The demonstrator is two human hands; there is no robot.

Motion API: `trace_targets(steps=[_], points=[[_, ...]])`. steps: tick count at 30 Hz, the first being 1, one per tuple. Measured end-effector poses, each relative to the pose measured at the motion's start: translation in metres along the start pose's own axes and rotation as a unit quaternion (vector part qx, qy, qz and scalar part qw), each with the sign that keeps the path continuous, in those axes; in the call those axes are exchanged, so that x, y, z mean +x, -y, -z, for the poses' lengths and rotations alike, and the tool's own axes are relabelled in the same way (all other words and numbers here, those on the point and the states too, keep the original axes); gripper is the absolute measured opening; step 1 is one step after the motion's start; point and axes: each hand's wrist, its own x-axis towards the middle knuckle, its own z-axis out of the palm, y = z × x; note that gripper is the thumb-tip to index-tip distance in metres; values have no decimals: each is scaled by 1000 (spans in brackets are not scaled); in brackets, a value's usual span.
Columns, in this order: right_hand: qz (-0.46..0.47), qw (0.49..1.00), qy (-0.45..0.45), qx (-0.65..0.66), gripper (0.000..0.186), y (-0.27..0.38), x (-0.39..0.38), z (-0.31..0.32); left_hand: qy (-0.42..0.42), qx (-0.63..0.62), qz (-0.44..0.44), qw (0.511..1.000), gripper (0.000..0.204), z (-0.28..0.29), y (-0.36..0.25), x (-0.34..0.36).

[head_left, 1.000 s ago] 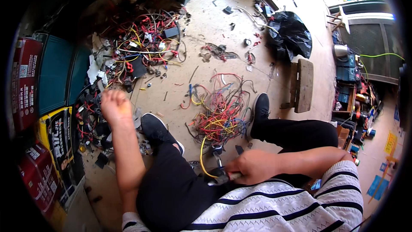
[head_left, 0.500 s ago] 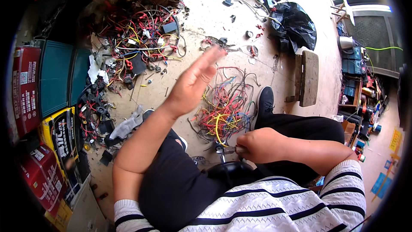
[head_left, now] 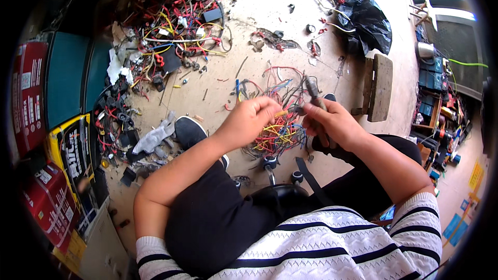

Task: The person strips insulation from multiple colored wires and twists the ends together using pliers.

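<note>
My left hand is closed in a pinch on a yellow wire, of which only a short piece shows past the fingertips. Close by on the right, my right hand grips a worn grey-brown hand tool with a long shaft or handle. Its exact kind is hard to make out, since the fingers cover its middle. Just below both hands, a tangled pile of red, yellow, green and blue wires lies on the floor between my feet.
A larger heap of cables spreads at the far left, near grey gloves. A small wooden stool and a black plastic bag stand at the right. Boxes line the left edge. Beneath me is a wheeled black seat.
My left hand has come down from its raised, outstretched pose and closed on a yellow wire. My right hand has lifted forward from near the seat, bringing the tool beside it.
</note>
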Motion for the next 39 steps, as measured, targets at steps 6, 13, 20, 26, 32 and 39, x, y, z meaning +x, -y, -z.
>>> trace_targets(steps=[6, 13, 20, 26, 32, 39], points=[[-57, 990, 125, -29, 28, -13, -1, 4, -93, -1, -8, 996, 22, 9, -12, 2], [-73, 977, 150, -135, 31, -13, -4, -7, -94, -70, 53, 992, 18, -1, -34, 1], [-106, 967, 147, -178, 30, 6, -9, -11, -116, 50, -19, 992, 13, -3, -28, 1], [-113, 975, 154, -115, 32, -4, -4, -8, -149, 129, -77, 977, 10, -7, -33, 1], [-111, 979, 156, -65, 29, -5, -4, -10, -169, 199, -152, 953, 7, -9, -37, 0], [-93, 985, 132, -56, 30, -13, -2, -10, -175, 250, -179, 935, 8, -9, -38, -1]])
